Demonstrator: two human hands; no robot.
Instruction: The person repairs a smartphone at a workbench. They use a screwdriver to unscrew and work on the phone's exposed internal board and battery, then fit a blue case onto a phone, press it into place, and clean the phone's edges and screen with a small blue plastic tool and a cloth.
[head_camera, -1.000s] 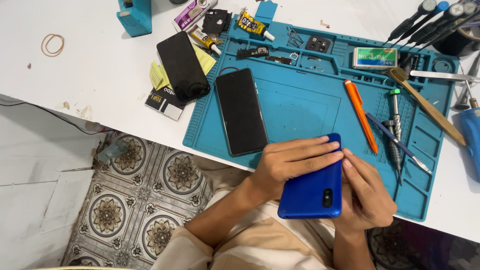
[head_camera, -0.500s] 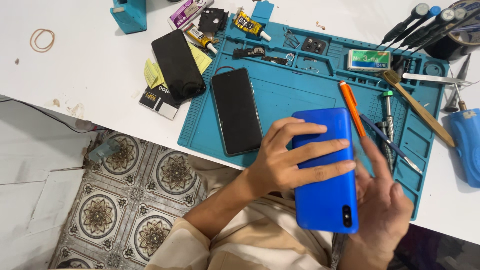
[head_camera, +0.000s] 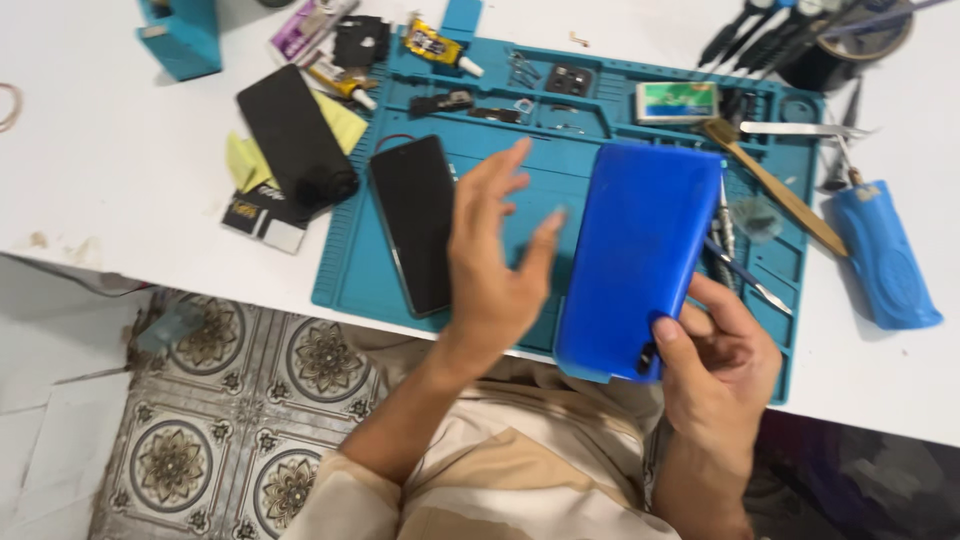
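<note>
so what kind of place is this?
Likely a phone repair bench. A teal repair mat with parts trays lies on a white table, screwdrivers and tweezers sit along it, and the right hand holds a blue phone beside a black one.

1. Your left hand (head_camera: 495, 265) is lifted and open, with the palm turned to the right side.
2. Its fingers (head_camera: 505, 175) are spread and point away from you. They look a little blurred. The thumb stands apart from them.
3. The left hand grips nothing and touches nothing.
4. Your left forearm comes up from the lower left, bare from the sleeve up to the wrist.
5. Your right hand (head_camera: 720, 365) is lower, on the right side, and it is closed in a grip.
6. Its thumb lies across the front and the fingers curl behind.
7. The right wrist is bent and the forearm goes straight down to the bottom edge.
</note>
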